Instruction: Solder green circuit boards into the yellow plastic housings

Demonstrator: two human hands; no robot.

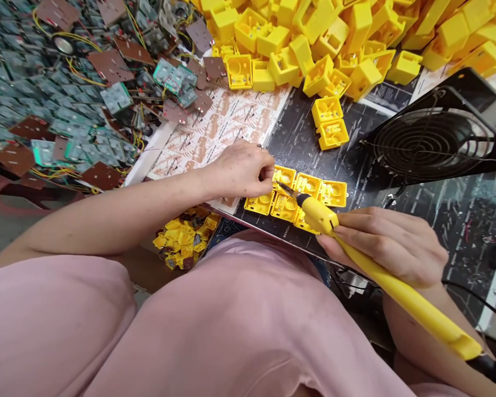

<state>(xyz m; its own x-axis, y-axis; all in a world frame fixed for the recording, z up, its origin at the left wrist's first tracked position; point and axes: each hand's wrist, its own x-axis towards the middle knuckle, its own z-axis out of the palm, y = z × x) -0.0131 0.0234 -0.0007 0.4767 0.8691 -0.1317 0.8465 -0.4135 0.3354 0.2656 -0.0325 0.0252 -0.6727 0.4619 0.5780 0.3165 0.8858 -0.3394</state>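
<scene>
My right hand (391,243) is closed round a yellow soldering iron (397,286); its metal tip points at a cluster of several small yellow plastic housings (310,194) lying open side up on the dark bench mat (367,187). My left hand (242,168) is pinched at the left edge of that cluster, fingertips right beside the iron's tip. What the fingers pinch is too small to name.
A big heap of yellow housings (334,38) fills the back. Circuit boards with wires (66,94) pile up at the left. A black fan with a wire grille (434,138) sits at the right. More yellow parts (186,237) lie below the bench edge. Pink-clad knees (231,331) fill the foreground.
</scene>
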